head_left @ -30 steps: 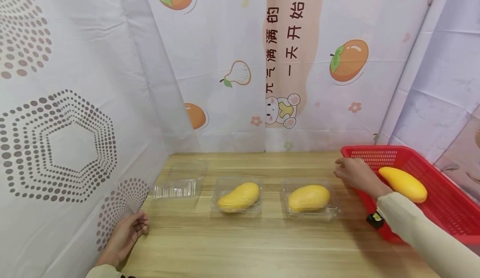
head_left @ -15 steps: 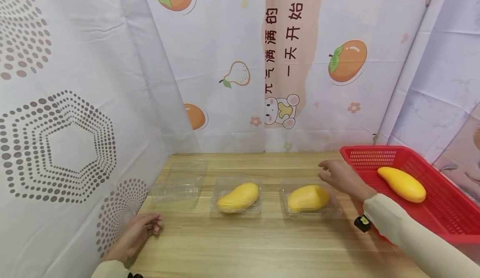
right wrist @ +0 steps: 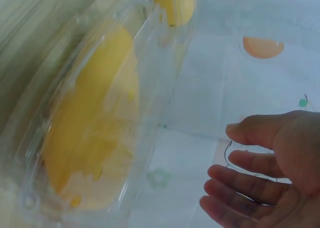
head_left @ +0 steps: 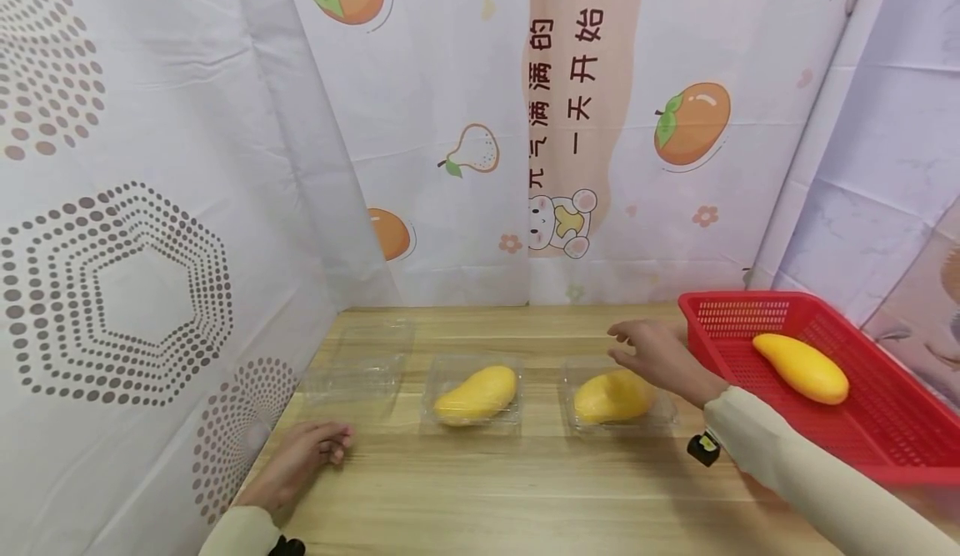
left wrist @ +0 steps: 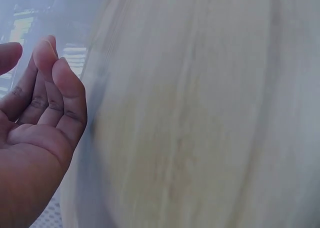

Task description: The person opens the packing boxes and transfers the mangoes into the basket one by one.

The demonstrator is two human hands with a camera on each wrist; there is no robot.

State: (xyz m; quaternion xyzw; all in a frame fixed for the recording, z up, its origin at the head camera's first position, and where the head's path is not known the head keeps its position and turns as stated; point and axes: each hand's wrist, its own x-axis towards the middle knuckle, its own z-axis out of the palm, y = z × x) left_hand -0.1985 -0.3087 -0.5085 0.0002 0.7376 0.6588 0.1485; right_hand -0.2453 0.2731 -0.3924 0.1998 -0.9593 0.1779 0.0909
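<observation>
The right hand (head_left: 654, 354), fingers loosely parted, nothing gripped, is held over the right clear plastic box (head_left: 663, 416), whose mango (head_left: 603, 402) is presumably kept from rolling by the walls. The left hand (head_left: 306, 458), fingers relaxed, is placed near the leftmost box (head_left: 363, 366). Another mango (head_left: 804, 369) is bounded by the red basket's (head_left: 924, 473) rim; strips of surface (head_left: 465, 502) are left between boxes.

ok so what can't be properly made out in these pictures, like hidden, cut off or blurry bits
Head: part of the red basket's left side, hidden behind the right sleeve.
Left wrist: left hand, its thumb mostly cut off by the left edge; tabletop grain, blurred.
Right wrist: farther mango, cut off by the top edge.
</observation>
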